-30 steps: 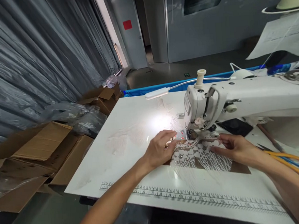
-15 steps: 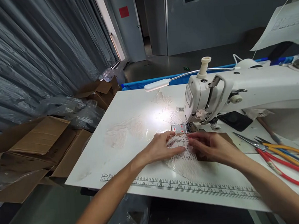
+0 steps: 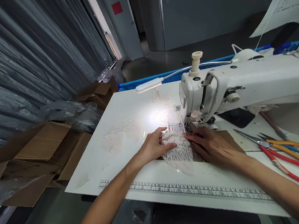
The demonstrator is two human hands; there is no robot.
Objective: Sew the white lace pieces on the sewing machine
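Note:
A piece of white fringed lace [image 3: 179,157] lies below the presser foot area of a white sewing machine [image 3: 189,95], its scalloped band toward the needle plate [image 3: 175,128] and its fringe toward me. At the lace's left edge, my left hand [image 3: 152,146] holds it, thumb on top and index finger stretched toward the plate. My right hand [image 3: 209,143] pinches the upper right corner close to the needle, its other fingers curled. Under the lace and my right hand is a brown flat piece [image 3: 228,139]. The exact finger contact beneath the lace is hidden.
More lace pieces [image 3: 121,132] lie on the white table [image 3: 91,163] to the left and behind. Red-handled scissors [image 3: 267,150] and orange-handled ones [image 3: 292,144] rest at right near a black phone-like slab [image 3: 238,117]. A lamp [image 3: 149,85] shines down. Cardboard boxes [image 3: 44,143] stand left.
The lace now lies flatter, its band spread wider between my hands. My left hand has shifted slightly left, and my right fingers have straightened along the corner. The view has also shifted a little.

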